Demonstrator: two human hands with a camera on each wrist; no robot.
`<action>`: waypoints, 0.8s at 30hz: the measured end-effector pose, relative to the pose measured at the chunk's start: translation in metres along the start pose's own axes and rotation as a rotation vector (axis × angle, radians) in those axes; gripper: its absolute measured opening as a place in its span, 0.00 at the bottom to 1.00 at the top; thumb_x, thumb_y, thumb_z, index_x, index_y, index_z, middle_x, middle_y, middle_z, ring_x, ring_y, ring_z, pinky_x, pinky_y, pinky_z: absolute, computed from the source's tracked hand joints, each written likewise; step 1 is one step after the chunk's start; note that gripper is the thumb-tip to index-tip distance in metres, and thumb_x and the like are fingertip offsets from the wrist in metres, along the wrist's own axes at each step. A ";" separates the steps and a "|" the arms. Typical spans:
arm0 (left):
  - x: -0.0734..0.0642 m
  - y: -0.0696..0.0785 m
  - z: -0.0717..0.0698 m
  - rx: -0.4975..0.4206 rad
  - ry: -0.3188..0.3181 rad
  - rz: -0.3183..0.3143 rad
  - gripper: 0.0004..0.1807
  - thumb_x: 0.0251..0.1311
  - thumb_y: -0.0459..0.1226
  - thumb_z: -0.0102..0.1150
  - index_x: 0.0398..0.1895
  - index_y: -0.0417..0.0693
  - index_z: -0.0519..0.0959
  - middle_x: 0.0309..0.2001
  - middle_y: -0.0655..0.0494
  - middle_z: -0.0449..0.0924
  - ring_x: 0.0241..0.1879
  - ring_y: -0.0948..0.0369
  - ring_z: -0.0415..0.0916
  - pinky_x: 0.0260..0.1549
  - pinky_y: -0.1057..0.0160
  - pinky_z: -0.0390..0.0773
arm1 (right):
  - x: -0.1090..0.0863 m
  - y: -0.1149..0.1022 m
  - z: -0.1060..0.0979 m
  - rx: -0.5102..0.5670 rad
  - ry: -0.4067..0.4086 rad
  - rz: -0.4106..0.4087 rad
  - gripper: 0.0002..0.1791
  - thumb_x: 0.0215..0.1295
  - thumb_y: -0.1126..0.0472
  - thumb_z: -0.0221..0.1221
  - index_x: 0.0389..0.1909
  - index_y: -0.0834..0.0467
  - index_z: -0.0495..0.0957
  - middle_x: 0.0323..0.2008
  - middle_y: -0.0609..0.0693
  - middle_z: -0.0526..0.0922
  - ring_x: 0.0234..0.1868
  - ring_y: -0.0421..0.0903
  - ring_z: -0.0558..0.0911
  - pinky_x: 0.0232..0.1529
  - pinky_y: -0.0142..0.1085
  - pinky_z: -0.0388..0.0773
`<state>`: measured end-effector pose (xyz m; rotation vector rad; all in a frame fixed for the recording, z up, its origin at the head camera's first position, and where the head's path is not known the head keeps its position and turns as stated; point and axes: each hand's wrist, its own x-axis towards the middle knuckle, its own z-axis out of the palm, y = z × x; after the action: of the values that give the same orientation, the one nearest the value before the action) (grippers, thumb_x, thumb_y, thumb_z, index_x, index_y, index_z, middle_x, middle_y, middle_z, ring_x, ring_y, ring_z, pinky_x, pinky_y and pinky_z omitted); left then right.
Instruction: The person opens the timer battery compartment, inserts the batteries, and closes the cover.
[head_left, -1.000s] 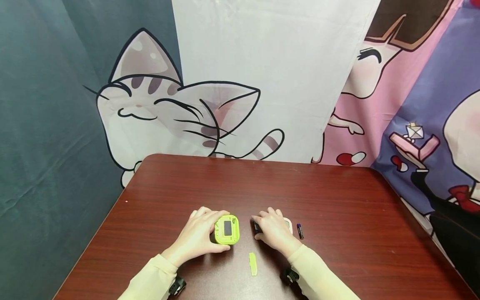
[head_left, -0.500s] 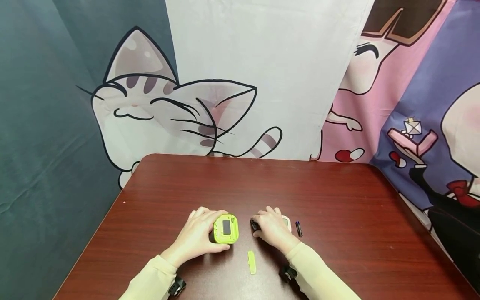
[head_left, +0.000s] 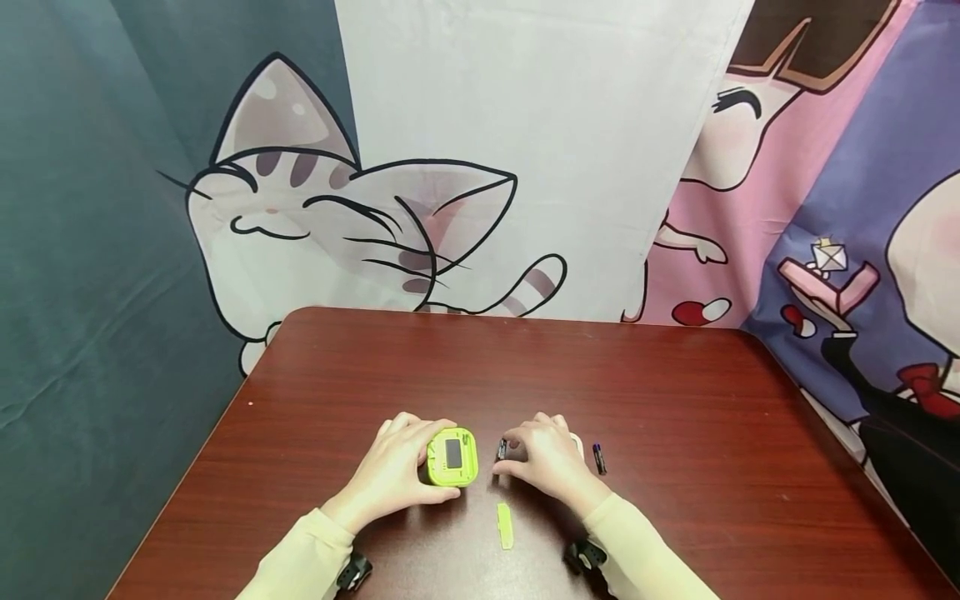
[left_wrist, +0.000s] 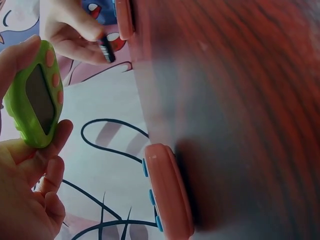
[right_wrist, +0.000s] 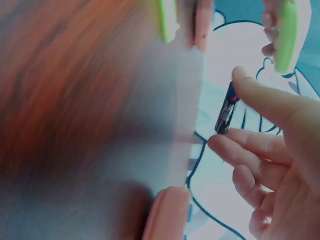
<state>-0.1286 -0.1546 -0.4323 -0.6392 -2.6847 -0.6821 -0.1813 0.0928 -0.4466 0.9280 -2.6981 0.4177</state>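
My left hand (head_left: 401,467) holds a small lime-green electronic device (head_left: 452,457) by its edges. The back, with an open battery compartment, faces the head camera. Its other side, in the left wrist view, has a dark screen and several orange buttons. Just to the right, my right hand (head_left: 551,458) pinches a small dark battery (right_wrist: 227,111) between thumb and fingertips, above the table. A green battery cover (head_left: 506,526) lies on the table between the forearms. Another battery (head_left: 599,459) lies right of my right hand.
A pale device (head_left: 577,444) is partly hidden behind my right hand on the brown table (head_left: 675,400). In the left wrist view, a pink device (left_wrist: 167,192) with blue buttons sits on the table near my left hand. Cartoon-printed curtains (head_left: 600,125) hang behind.
My right hand has turned the battery in its fingertips and shifted it slightly left, with the thumb moved outward. The left hand still holds the green device in the same place.
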 end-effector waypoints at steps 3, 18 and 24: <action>0.000 0.001 0.001 -0.005 0.006 0.007 0.42 0.28 0.60 0.74 0.54 0.62 0.74 0.27 0.76 0.68 0.41 0.69 0.63 0.44 0.61 0.61 | -0.004 -0.005 -0.008 0.046 -0.016 0.045 0.22 0.41 0.38 0.69 0.35 0.45 0.84 0.27 0.36 0.81 0.31 0.38 0.70 0.28 0.37 0.63; 0.000 0.003 0.000 -0.009 0.011 0.023 0.41 0.29 0.59 0.75 0.54 0.61 0.75 0.40 0.73 0.78 0.42 0.68 0.64 0.45 0.60 0.62 | -0.014 -0.026 -0.038 0.158 0.038 -0.012 0.22 0.42 0.40 0.70 0.39 0.43 0.84 0.30 0.32 0.81 0.35 0.37 0.70 0.34 0.43 0.65; 0.000 0.004 -0.001 -0.005 0.013 0.034 0.40 0.29 0.59 0.74 0.53 0.61 0.75 0.41 0.73 0.79 0.42 0.68 0.64 0.45 0.60 0.63 | -0.012 -0.031 -0.041 0.228 0.130 -0.175 0.24 0.40 0.43 0.72 0.39 0.49 0.84 0.31 0.37 0.83 0.35 0.35 0.72 0.40 0.38 0.64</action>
<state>-0.1268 -0.1523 -0.4301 -0.6777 -2.6548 -0.6822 -0.1464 0.0903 -0.4066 1.1437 -2.4636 0.7323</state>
